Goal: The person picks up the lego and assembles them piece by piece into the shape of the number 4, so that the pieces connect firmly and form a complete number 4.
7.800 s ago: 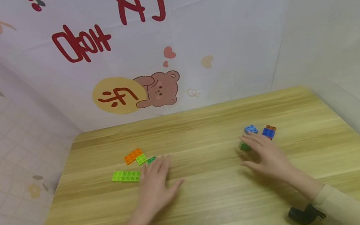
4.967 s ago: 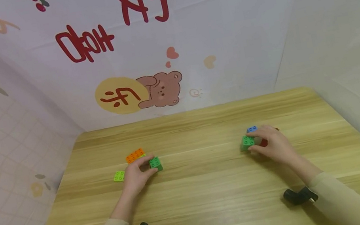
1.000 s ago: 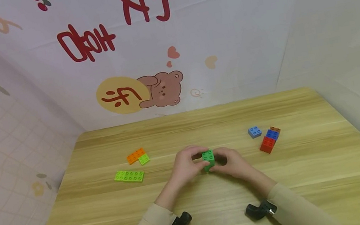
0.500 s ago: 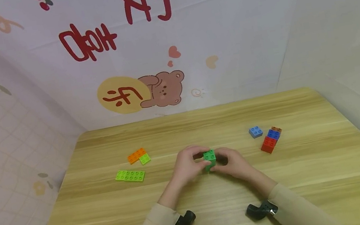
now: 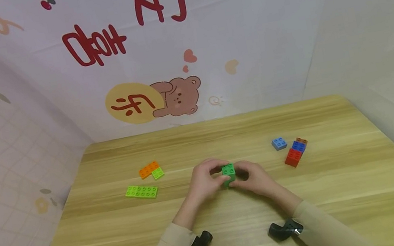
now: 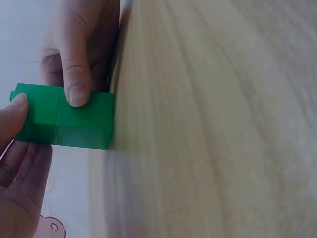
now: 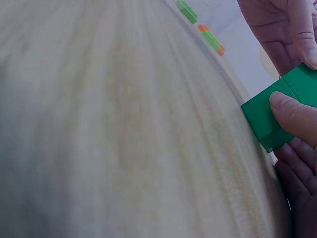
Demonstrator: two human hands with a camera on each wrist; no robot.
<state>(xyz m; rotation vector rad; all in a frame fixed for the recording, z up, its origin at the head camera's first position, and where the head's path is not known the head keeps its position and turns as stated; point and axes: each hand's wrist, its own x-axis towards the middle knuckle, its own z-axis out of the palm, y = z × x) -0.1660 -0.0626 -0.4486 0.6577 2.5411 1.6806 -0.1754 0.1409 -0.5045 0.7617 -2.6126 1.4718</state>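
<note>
Two green toy bricks are stacked one on the other at the middle of the table, the upper green brick (image 5: pixel 228 170) over the lower green brick (image 6: pixel 85 119). My left hand (image 5: pixel 205 179) pinches the upper brick between thumb and fingers. My right hand (image 5: pixel 255 178) pinches the lower one from the other side. In the left wrist view the two bricks meet along a thin seam, and the lower one is at the wooden surface. Fingers hide parts of both bricks.
Left on the wooden table (image 5: pixel 223 136) lie an orange brick (image 5: pixel 148 169), a small lime brick (image 5: pixel 157 173) and a long lime brick (image 5: pixel 142 191). Right lie a light blue brick (image 5: pixel 279 143) and touching brown (image 5: pixel 301 141), blue (image 5: pixel 298 146) and red (image 5: pixel 293 157) bricks.
Earlier each hand took hold of a green brick on its own side. Both bricks came to the middle and were stacked. Over the last second the hands have barely moved.
</note>
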